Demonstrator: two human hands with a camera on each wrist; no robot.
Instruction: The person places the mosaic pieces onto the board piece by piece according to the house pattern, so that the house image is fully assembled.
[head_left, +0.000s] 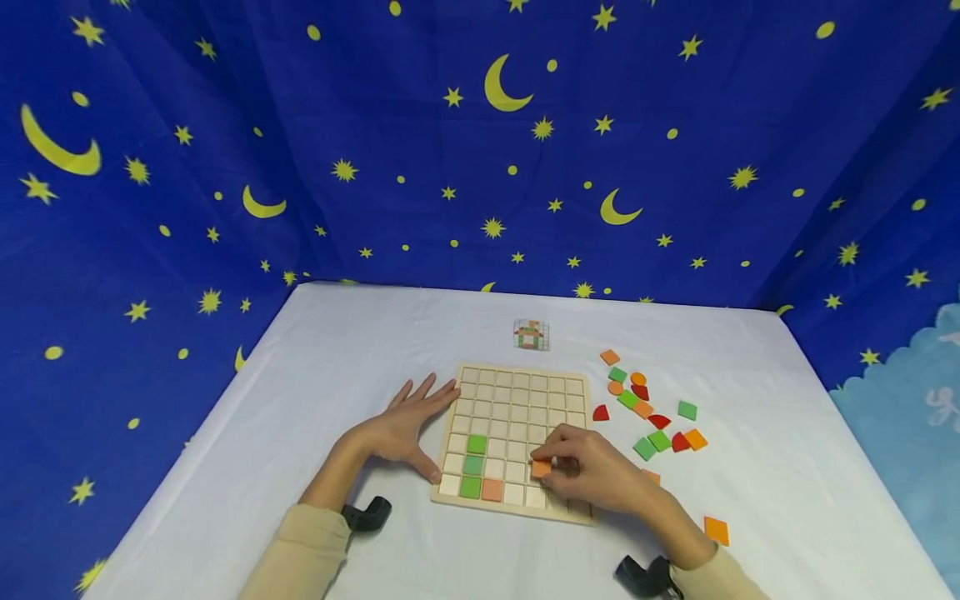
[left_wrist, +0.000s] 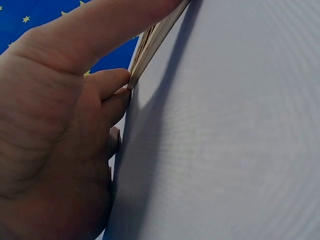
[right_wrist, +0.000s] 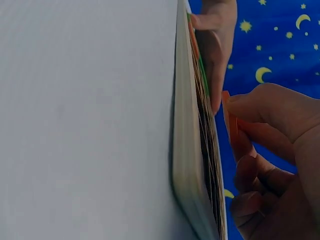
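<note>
A square wooden grid board (head_left: 517, 429) lies on the white table. Near its lower left, three green tiles (head_left: 474, 465) stand in one column, with an orange-pink tile (head_left: 492, 489) beside the lowest. My left hand (head_left: 397, 429) is spread flat at the board's left side, thumb and index fingertip right at the frame. Between thumb and fingers my right hand (head_left: 592, 468) pinches an orange square tile (head_left: 541, 469) over the board's lower right cells. In the right wrist view, this tile (right_wrist: 231, 120) is held on edge, close over the board. My right hand covers some cells.
Loose orange, green and red pieces (head_left: 658, 441) are scattered right of the board, some square, some round or quarter-round. One orange square (head_left: 716, 531) lies near my right wrist. Behind the board is a small pattern card (head_left: 532, 334). A blue star-printed curtain (head_left: 480, 150) hangs behind the table.
</note>
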